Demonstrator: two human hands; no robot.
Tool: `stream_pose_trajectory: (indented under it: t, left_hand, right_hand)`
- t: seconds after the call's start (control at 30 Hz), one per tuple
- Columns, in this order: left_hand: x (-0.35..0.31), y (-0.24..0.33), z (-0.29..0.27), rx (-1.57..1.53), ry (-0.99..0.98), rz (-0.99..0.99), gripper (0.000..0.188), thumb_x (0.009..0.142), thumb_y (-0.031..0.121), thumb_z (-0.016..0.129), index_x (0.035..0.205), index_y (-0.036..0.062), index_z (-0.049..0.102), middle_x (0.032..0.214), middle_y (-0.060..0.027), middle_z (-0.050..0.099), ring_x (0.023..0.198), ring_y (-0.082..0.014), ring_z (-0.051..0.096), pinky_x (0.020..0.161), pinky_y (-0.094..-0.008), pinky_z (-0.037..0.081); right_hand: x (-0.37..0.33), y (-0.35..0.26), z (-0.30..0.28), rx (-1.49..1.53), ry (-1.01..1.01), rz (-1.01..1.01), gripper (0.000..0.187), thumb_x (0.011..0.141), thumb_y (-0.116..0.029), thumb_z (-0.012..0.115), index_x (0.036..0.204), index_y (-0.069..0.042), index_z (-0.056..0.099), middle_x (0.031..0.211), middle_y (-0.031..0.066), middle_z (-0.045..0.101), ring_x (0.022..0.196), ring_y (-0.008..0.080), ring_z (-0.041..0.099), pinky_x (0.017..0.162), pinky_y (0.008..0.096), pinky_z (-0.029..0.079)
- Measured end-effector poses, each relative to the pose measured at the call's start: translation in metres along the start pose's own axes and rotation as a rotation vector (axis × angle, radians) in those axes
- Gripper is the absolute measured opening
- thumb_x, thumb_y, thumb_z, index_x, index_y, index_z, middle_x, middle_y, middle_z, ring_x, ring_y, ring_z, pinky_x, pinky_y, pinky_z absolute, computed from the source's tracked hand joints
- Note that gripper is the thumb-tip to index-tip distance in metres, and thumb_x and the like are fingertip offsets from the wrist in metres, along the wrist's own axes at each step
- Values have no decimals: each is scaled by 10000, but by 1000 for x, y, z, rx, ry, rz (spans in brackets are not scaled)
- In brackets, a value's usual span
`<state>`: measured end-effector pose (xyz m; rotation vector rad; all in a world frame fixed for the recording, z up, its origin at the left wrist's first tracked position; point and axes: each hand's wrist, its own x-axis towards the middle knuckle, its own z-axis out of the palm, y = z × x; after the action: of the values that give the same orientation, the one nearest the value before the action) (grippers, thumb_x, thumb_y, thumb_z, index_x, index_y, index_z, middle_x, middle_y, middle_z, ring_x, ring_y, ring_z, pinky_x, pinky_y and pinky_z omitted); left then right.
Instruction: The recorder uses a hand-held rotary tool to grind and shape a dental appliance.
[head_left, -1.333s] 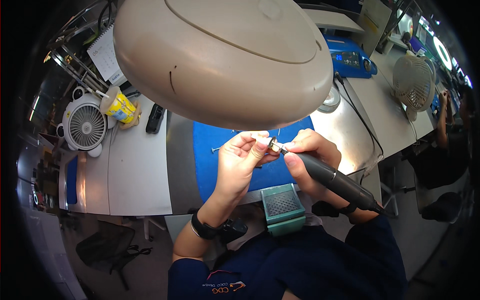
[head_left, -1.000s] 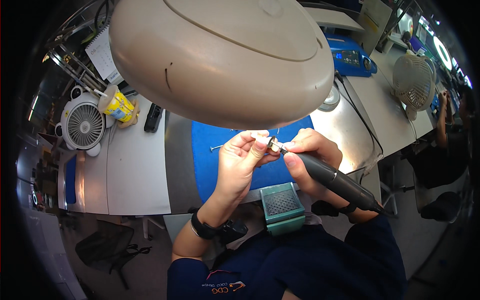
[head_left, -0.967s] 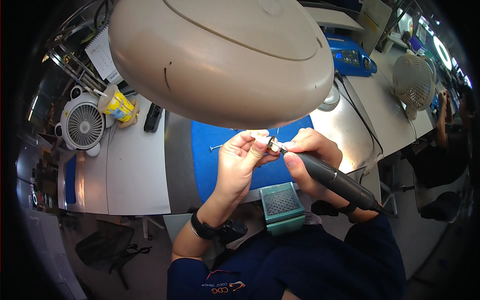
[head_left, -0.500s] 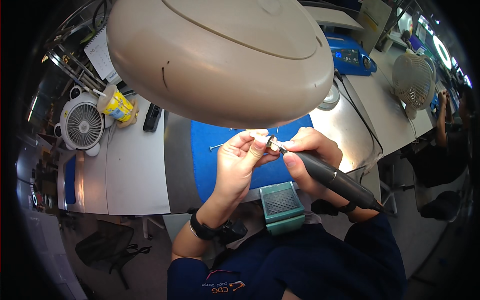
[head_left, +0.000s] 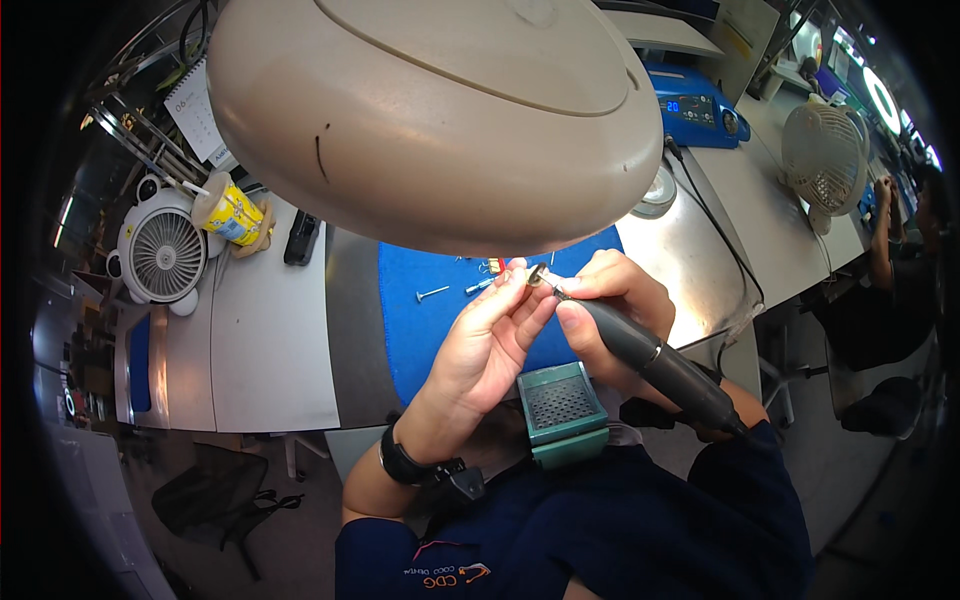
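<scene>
My right hand (head_left: 622,300) grips a black rotary handpiece (head_left: 655,358) like a pen, its tip toward my left fingers. A small dark disc (head_left: 536,274) on a thin shank sits at the handpiece's front end. Right beside the disc, my left hand (head_left: 490,345) pinches with thumb and fingertips; whatever is between them is too small and covered to name. Under both hands lies a blue mat (head_left: 405,345). On it are a small metal bur (head_left: 433,293) and another slim rotary bit (head_left: 480,286) close to my left fingers.
A big beige lamp head (head_left: 430,130) hangs over the mat's far side. Close to my body sits a green box with a perforated grate (head_left: 560,405). A blue control unit (head_left: 693,105) with a cable stands far right. At left are a white fan (head_left: 165,255) and a yellow cup (head_left: 232,212).
My left hand has turned, its palm now showing more, and its fingers have shifted. The disc has tilted slightly. More bits on the mat show beyond my left hand.
</scene>
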<state>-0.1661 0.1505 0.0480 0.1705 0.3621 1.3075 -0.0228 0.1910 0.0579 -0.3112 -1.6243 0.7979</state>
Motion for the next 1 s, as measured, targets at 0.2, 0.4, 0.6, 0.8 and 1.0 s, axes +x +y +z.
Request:
stream_pose_trajectory:
  t: [0.2,0.4,0.6,0.8,1.0]
  left_hand:
    - [2,-1,-3,-10,-6,2,167,869,88,461,1018,21,496,962,-83,565,912,-163,565,820,-269,491]
    - [2,-3,6,145,45,79,158,860,100,485,988,13,517,915,-82,583,820,-152,592,765,-266,503]
    - [7,3,9,1206,103,742,165,767,13,605,919,-51,596,816,-61,569,718,-97,565,658,-232,498]
    - [3,-2,15,1328,40,835,124,714,-12,648,834,-38,632,721,-63,574,678,-112,579,633,-217,491]
    - [0,-7,16,1251,-12,764,149,734,5,638,876,-37,624,763,-79,580,687,-112,573,627,-213,487]
  right_hand:
    - [0,2,1,-29,13,-22,144,679,16,613,810,4,556,681,74,538,538,85,474,465,199,340]
    - [3,0,-3,-40,-12,-53,143,708,6,607,833,0,537,696,69,529,572,86,467,486,205,342]
    - [7,-6,-7,-3,-17,74,163,740,-6,599,872,-2,504,729,64,516,599,88,459,520,211,353]
    - [10,-6,-7,-35,-47,-51,147,712,17,596,841,4,526,703,81,520,592,116,477,540,224,383]
    - [7,-2,-6,-9,-62,-39,148,689,30,602,824,4,546,738,110,562,633,148,551,636,259,459]
